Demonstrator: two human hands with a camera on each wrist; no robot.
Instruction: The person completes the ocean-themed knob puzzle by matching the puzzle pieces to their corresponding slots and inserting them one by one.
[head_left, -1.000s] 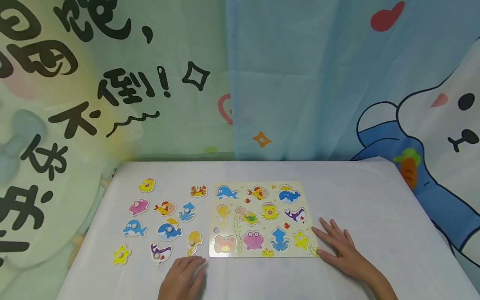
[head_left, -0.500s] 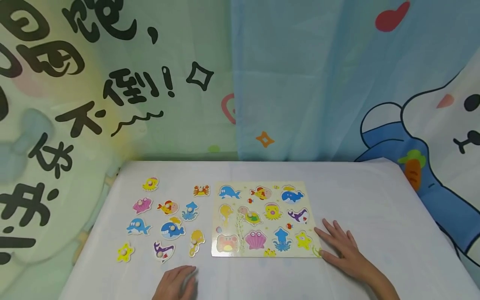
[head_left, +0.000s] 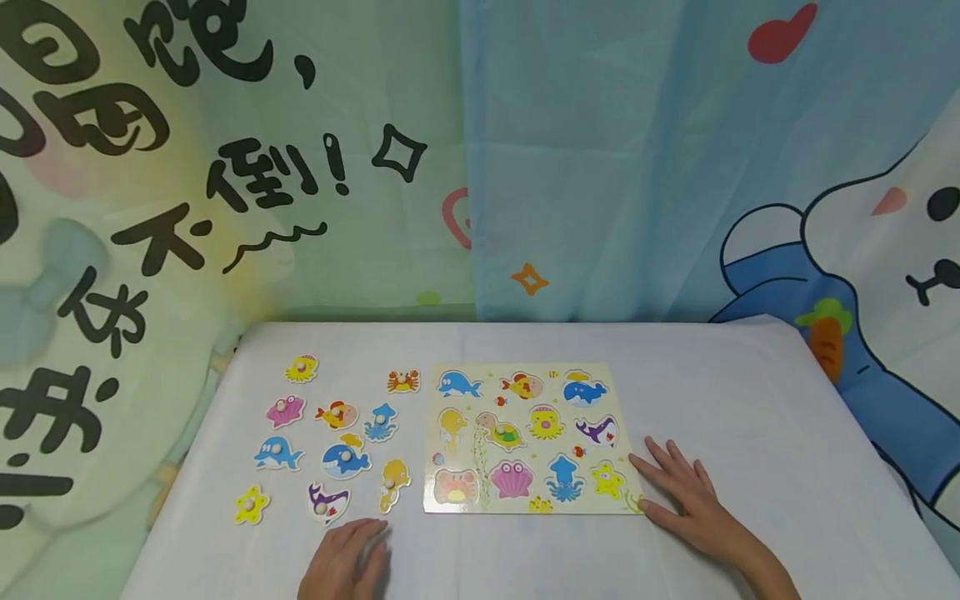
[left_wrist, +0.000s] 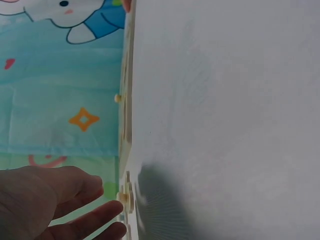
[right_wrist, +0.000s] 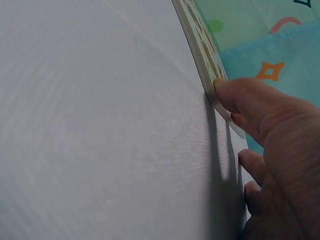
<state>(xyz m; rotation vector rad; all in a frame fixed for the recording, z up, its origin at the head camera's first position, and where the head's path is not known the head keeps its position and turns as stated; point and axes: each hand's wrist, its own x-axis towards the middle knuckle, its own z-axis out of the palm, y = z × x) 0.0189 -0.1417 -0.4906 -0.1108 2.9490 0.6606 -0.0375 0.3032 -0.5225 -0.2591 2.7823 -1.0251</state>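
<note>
Two hands at a sea-animal puzzle, one beside the loose pieces and one at the board.

Nearest, the left hand (head_left: 341, 562) holds nothing, its thumb and loosely bent fingers apart; the right hand (head_left: 686, 504), also holding nothing, spreads its fingers with the thumb at the board's near right corner, probably to keep it from sliding. The purple whale (head_left: 327, 503) lies just beyond the left hand, touching or not I cannot tell, with the seahorse (head_left: 394, 483) beyond its fingertips. The board (head_left: 491, 375) lies between and beyond the hands, the knobbed turtle (head_left: 507, 435) set in it. From the star (head_left: 252, 505) to the far crab (head_left: 403, 381) and octopus (head_left: 302, 368), loose pieces lie apart, likely for easy picking. Behind the worktop (head_left: 712, 375) hangs a printed curtain (head_left: 562, 167).
</note>
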